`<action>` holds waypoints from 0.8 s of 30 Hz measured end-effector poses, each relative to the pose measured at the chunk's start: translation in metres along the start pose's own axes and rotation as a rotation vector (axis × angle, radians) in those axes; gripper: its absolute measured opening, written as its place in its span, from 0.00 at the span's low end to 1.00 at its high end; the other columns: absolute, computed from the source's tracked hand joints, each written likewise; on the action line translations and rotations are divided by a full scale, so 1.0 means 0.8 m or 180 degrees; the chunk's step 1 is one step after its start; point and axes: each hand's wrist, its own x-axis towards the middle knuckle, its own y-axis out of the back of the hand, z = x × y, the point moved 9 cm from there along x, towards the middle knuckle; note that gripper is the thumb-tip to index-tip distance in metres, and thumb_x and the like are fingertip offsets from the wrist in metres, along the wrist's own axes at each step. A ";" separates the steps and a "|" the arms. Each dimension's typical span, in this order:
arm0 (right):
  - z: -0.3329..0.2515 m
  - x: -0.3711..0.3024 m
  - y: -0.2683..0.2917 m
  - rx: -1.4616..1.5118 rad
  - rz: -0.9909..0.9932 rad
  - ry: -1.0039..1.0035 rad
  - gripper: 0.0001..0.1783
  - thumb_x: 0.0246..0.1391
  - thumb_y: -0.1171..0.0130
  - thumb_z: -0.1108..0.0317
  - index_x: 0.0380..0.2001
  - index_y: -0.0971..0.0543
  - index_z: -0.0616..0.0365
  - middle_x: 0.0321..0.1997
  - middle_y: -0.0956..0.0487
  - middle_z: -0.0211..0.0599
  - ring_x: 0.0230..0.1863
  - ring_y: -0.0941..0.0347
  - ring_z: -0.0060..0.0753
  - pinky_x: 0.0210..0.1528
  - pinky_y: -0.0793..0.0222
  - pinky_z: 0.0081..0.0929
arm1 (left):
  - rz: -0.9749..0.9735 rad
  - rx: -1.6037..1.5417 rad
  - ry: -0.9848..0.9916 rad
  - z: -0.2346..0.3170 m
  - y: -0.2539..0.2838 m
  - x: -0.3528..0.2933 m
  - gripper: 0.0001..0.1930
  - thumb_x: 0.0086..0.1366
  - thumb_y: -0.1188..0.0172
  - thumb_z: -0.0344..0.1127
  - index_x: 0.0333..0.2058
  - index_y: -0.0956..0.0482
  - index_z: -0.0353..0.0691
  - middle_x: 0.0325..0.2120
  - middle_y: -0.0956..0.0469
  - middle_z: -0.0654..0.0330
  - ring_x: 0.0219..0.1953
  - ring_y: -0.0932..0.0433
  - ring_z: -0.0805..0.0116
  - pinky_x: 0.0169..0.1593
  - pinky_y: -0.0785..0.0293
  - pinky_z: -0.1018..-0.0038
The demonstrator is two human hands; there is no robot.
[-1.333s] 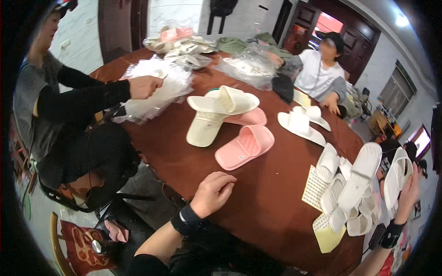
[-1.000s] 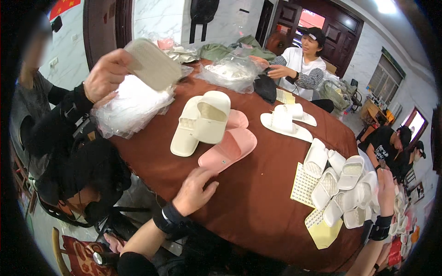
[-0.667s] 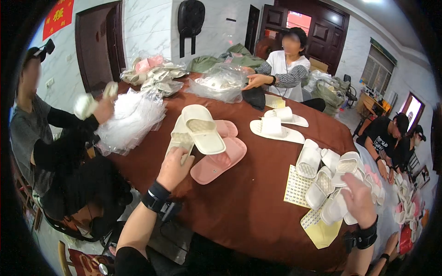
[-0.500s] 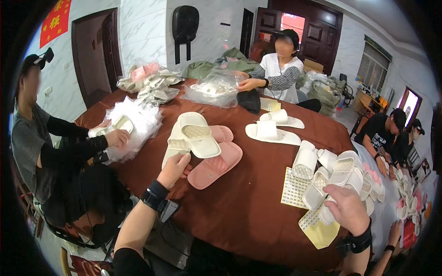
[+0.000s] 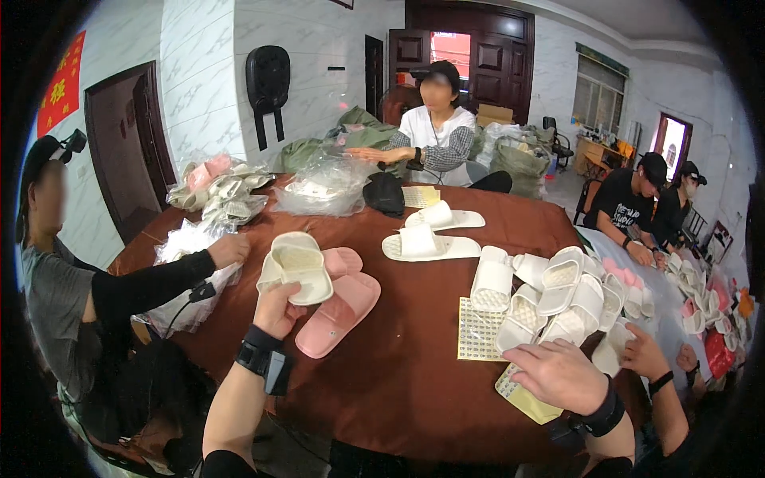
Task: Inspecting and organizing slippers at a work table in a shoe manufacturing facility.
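Note:
My left hand is closed round the near end of a pair of cream slippers, one stacked on the other, held above the table. Partly under and beside them lies a pair of pink slippers. Over at the right, my right hand hovers above a yellow sticker sheet, covering part of it. Its index finger reaches out to the left, apart from the thumb, and I see nothing held. Just beyond it rests a heap of white slippers, beside another sticker sheet.
Two white slippers lie mid-table on the brown cloth. Clear bags and wrapped slippers sit at the far left. Co-workers sit left and across. At right, another person's hand is by a white slipper.
The view has turned to the right. My right hand has come off the white slippers to the yellow sheet. The person at left has raised an arm; another person's hand has come up at right.

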 end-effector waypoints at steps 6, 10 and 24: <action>0.005 -0.006 -0.009 0.0159 -0.0014 -0.0140 0.18 0.53 0.37 0.62 0.47 0.23 0.54 0.43 0.19 0.34 0.42 0.22 0.42 0.46 0.30 0.37 | 0.0161 0.0051 -0.0152 0.078 -0.018 -0.027 0.12 0.65 0.46 0.29 0.45 0.25 0.29 0.35 0.19 0.55 0.29 0.20 0.68 0.27 0.26 0.76; 0.000 -0.008 -0.012 0.0252 0.0073 -0.0071 0.18 0.52 0.37 0.62 0.46 0.23 0.54 0.43 0.19 0.35 0.40 0.24 0.43 0.45 0.31 0.36 | -0.0022 0.0085 -0.0345 0.124 -0.068 -0.065 0.14 0.66 0.47 0.28 0.49 0.27 0.28 0.37 0.19 0.55 0.32 0.19 0.68 0.30 0.23 0.75; -0.012 -0.007 0.009 0.0679 0.0420 0.0128 0.20 0.53 0.36 0.64 0.48 0.25 0.56 0.38 0.19 0.41 0.37 0.22 0.46 0.41 0.28 0.38 | -0.0975 0.0169 0.0119 0.063 -0.175 -0.164 0.28 0.65 0.42 0.36 0.60 0.36 0.27 0.54 0.25 0.53 0.53 0.23 0.66 0.58 0.29 0.71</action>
